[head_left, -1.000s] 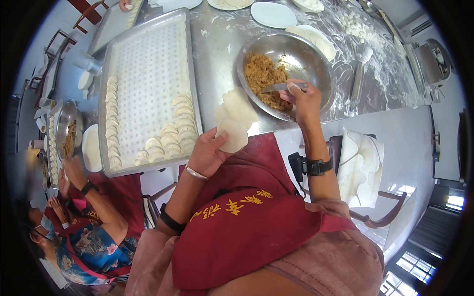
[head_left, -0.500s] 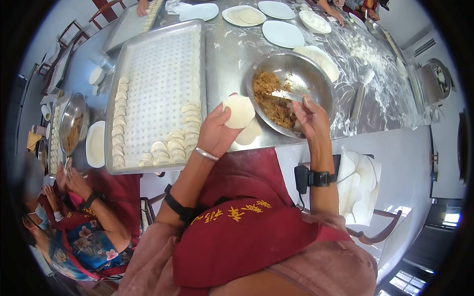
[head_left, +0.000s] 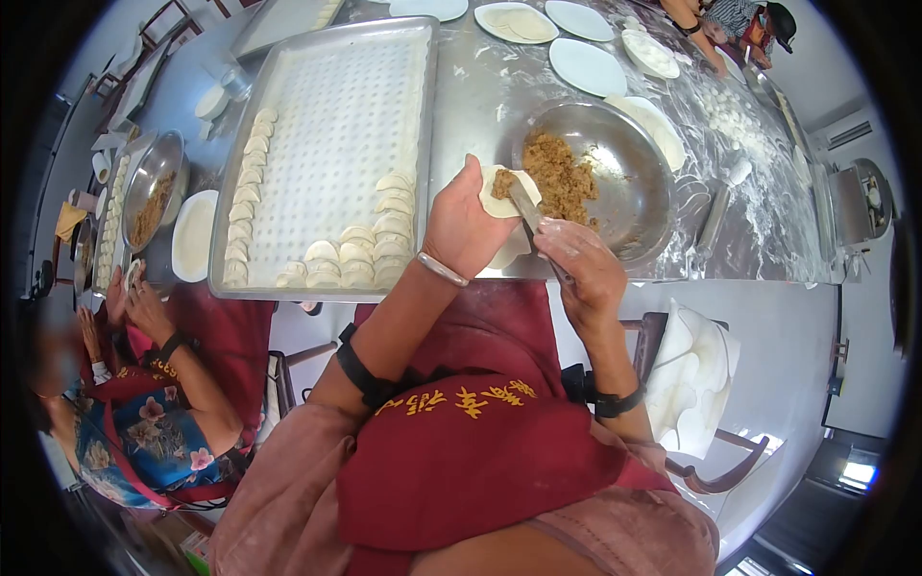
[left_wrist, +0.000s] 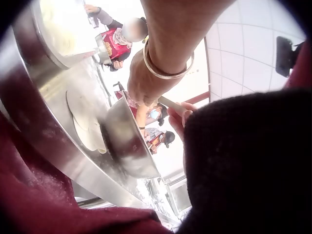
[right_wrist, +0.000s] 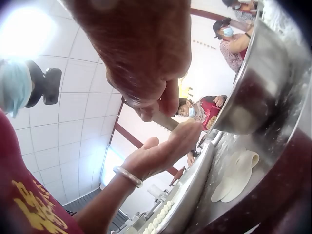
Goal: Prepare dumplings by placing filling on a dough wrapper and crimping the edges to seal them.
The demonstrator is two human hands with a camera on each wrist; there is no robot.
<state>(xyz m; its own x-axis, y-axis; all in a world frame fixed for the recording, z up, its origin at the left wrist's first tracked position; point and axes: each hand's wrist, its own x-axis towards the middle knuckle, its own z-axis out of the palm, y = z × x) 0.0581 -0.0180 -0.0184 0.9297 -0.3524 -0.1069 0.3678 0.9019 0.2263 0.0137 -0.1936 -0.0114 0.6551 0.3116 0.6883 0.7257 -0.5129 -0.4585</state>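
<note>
- Carries a round dumpling wrapper (head_left: 501, 197) on the left hand (head_left: 466, 226), just above the middle of the head view. Fingers nearly straight and only lightly cupped under it, thumb poking up beside its edge, so more resting than clutching.
- Clamps a flat spatula (head_left: 526, 213) in the right hand (head_left: 581, 264), just right of centre, fingers and thumb wrapped tight round the handle.
- Presses the spatula tip into a brown dab of filling (head_left: 503, 182) on the upper part of the wrapper.
- Keeps both hands over the near table edge, right beside the steel bowl (head_left: 639, 221) in the upper right of centre, with a mince heap (head_left: 562, 178) piled in its left half.
- Shows a couple of spare wrappers (head_left: 516, 248) flat on the table (head_left: 461, 86) just under the left hand. Easier to make out in the lower right of the right wrist view.
- Wears a silver bangle (head_left: 442, 270) on the left wrist.
- Over in the upper left: a big perforated tray (head_left: 327, 106), with folded dumplings (head_left: 360, 252) lined down its left side and bunched in its lower right corner.
- Right of the bowl: a rolling pin (head_left: 718, 206) on a floury patch. Along the top edge: white plates (head_left: 586, 67).
- Lower left: a second person (head_left: 144, 422) by another bowl (head_left: 158, 197).
</note>
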